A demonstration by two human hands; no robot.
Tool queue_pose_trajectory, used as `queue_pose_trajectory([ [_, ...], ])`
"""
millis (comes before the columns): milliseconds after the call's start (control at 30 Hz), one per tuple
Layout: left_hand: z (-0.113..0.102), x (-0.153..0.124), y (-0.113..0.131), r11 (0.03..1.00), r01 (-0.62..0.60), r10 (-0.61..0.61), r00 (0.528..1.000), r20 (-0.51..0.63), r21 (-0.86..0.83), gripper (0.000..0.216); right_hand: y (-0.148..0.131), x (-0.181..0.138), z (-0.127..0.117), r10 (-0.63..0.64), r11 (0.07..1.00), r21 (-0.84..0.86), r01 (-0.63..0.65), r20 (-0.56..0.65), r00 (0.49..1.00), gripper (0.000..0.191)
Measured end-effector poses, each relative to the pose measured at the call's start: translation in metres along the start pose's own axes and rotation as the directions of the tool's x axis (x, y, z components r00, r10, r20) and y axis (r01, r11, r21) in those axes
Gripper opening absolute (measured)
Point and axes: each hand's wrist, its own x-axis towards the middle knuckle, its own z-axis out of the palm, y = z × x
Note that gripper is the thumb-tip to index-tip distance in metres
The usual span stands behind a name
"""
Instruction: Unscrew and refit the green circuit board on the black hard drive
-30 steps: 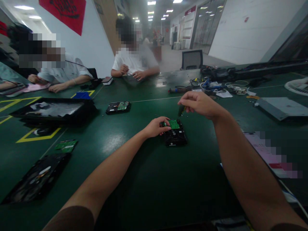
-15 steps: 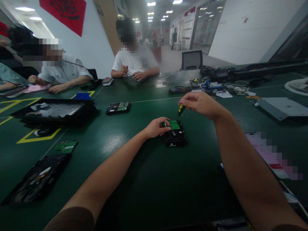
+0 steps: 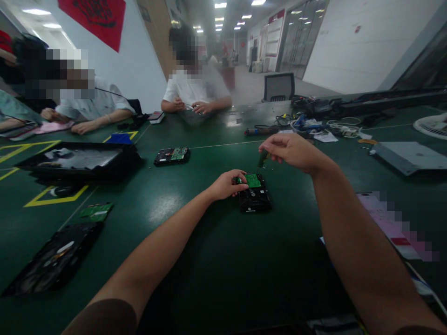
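Note:
A black hard drive (image 3: 254,196) with a green circuit board on top lies on the green table (image 3: 216,260) in front of me. My left hand (image 3: 227,184) grips the drive's left edge, fingers curled on it. My right hand (image 3: 291,151) hovers just above the drive's far end, fingers pinched round a small screwdriver (image 3: 261,159) that points down at the circuit board.
A second hard drive (image 3: 172,155) lies further left. A black tray (image 3: 75,160) and a loose green board (image 3: 96,211) sit at left, another black tray (image 3: 52,260) at near left. Cables and tools (image 3: 307,123) clutter the far right. Two people sit across the table.
The screwdriver in my right hand has turned slightly between frames; its yellow marking showed half a second ago and is hidden now. My left hand has stayed on the drive.

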Motion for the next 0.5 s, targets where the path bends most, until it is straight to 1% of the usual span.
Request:
queue_pose_trajectory([
  [67, -0.0004, -0.0004, 0.0004, 1.000, 0.007, -0.008, 1.000, 0.005, 0.009, 0.026, 0.0015, 0.0008, -0.0006, 0.020, 0.999, -0.037, -0.022, -0.048, 0.999, 0.027],
  [133, -0.0007, -0.0004, 0.0006, 1.000, 0.012, -0.012, 1.000, 0.009, 0.015, 0.026, 0.0020, 0.0012, 0.0002, 0.045, 0.998, -0.038, -0.048, -0.069, 0.997, 0.026],
  [233, -0.0006, 0.0001, 0.0001, 1.000, 0.013, -0.013, 1.000, 0.008, 0.016, 0.026, 0.0013, 0.0012, 0.0039, 0.052, 0.999, 0.014, -0.052, -0.036, 0.998, 0.028],
  [367, 0.0000, 0.0010, -0.0011, 1.000, -0.001, 0.001, 1.000, 0.006, 0.022, 0.027, 0.0018, 0.0015, 0.0078, -0.002, 0.995, 0.102, 0.000, 0.019, 1.000, 0.031],
  [433, 0.0000, 0.0010, -0.0014, 1.000, -0.009, 0.009, 1.000, 0.003, 0.026, 0.027, 0.0032, 0.0019, 0.0072, -0.016, 0.994, 0.110, 0.013, 0.030, 0.999, 0.032],
  [500, -0.0001, 0.0007, -0.0014, 1.000, -0.013, 0.013, 1.000, 0.000, 0.023, 0.027, 0.0042, 0.0021, 0.0054, -0.016, 0.997, 0.081, 0.014, 0.024, 1.000, 0.031],
])
